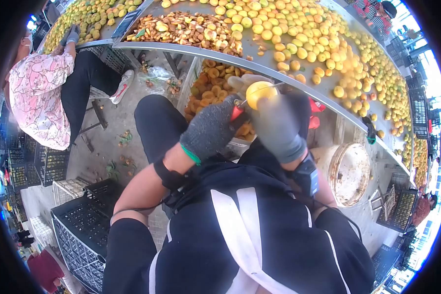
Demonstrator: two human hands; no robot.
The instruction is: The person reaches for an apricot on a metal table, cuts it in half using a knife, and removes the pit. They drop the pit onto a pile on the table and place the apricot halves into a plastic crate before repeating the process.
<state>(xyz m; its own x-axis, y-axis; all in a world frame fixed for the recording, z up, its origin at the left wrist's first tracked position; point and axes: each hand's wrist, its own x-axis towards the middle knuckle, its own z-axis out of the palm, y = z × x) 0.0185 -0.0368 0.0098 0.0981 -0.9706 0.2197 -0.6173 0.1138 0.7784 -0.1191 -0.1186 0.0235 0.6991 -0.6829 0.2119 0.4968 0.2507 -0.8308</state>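
Observation:
My left hand (208, 126), in a dark grey knit glove with a green cuff, is closed around the red handle (236, 112) of what looks like a small knife. A thin blade seems to run from it toward a yellow apricot (260, 93). The apricot is gripped by my right hand (278, 128), also gloved and smeared by motion. Pale glove fingers show behind the fruit. Both hands are close together over my lap. Just beyond them, under the table edge, stands a crate of halved apricots (211, 88).
A metal-rimmed table (299, 81) curves ahead, bearing whole apricots (279, 24) and a heap of brownish cut pieces (186, 30). On the left sits a co-worker in a pink floral top (41, 93). A black crate (85, 220) and a white bucket (352, 174) flank me.

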